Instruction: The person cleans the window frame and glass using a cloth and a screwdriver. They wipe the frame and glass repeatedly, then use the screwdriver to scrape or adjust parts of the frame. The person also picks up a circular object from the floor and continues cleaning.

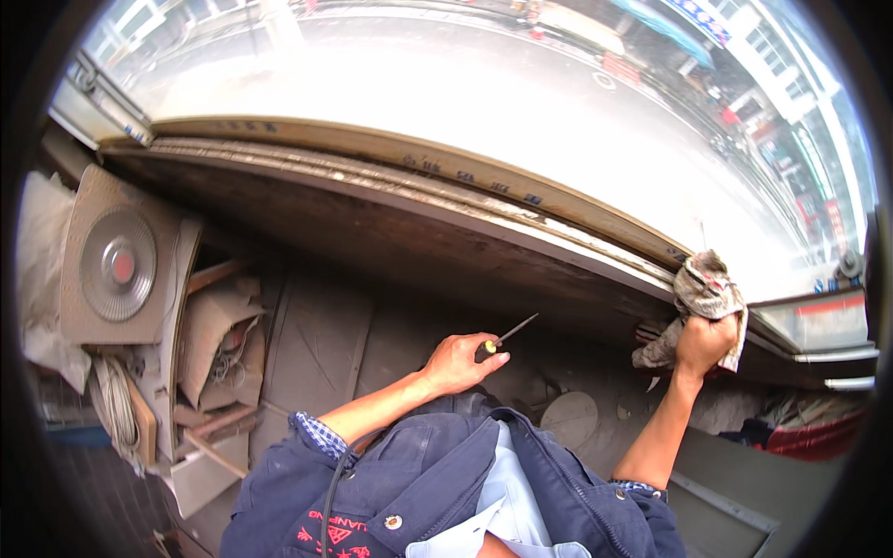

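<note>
My left hand point(458, 365) is closed round a screwdriver point(511, 335) in front of my chest. Its thin metal shaft points up and to the right, and part of a black and yellow handle shows at the fingers. At the right, my right hand point(704, 346) grips a dirty, greyish-white rag point(704, 284). The bunched cloth lies against the right part of the window sill track point(446, 177), and some of it hangs down beside the fist. The track is a long, worn metal rail running across the view.
An exhaust fan or heater-like square panel with a round grille point(119, 264) stands at the left. Beside it are a torn cardboard box point(219, 349), a coiled cable point(116, 409) and wood scraps. A round pale disc point(569, 418) lies below the sill. A street point(400, 74) stretches beyond the window opening.
</note>
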`<state>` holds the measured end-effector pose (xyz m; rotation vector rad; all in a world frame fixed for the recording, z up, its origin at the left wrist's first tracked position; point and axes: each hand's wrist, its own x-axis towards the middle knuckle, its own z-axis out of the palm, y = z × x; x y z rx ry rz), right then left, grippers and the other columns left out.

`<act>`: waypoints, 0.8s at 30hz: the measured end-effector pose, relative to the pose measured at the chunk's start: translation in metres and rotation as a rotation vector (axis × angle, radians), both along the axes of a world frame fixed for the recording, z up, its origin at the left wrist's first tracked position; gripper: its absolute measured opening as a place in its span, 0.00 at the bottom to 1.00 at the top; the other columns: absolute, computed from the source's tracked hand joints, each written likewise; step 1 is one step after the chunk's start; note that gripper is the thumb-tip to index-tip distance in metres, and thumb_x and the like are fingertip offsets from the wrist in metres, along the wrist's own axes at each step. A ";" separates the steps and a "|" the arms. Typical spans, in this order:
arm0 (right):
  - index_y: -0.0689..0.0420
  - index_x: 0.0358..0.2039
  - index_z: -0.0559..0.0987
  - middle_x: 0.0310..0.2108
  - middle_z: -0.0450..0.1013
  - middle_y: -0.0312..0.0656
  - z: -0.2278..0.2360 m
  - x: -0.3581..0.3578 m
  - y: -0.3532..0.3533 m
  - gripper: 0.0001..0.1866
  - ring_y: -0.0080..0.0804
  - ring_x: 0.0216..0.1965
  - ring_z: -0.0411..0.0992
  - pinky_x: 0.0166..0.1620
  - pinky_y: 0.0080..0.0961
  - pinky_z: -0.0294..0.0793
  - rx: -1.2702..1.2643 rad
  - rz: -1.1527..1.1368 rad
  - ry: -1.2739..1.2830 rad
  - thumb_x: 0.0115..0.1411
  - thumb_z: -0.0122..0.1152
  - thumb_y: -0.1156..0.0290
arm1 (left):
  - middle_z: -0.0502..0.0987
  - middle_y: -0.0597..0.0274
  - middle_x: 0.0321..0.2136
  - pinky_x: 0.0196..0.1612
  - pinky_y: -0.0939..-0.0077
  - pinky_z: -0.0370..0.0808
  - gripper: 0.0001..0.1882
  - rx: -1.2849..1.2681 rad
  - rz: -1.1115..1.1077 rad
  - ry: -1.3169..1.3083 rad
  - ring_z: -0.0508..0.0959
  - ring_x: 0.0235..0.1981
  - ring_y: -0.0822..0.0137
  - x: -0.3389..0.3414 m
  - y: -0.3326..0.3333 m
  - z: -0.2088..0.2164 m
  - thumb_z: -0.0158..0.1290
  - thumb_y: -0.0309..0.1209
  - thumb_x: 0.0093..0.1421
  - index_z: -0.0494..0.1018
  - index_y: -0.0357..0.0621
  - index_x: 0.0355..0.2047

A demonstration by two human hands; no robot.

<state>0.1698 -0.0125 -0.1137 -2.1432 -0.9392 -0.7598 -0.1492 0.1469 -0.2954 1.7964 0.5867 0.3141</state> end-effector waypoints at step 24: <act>0.70 0.47 0.84 0.45 0.84 0.48 -0.029 0.027 -0.015 0.16 0.42 0.45 0.81 0.54 0.34 0.78 0.106 0.172 -0.035 0.59 0.56 0.82 | 0.85 0.44 0.32 0.46 0.55 0.81 0.26 -0.035 0.137 0.258 0.86 0.38 0.46 -0.050 -0.053 -0.002 0.63 0.51 0.65 0.81 0.40 0.49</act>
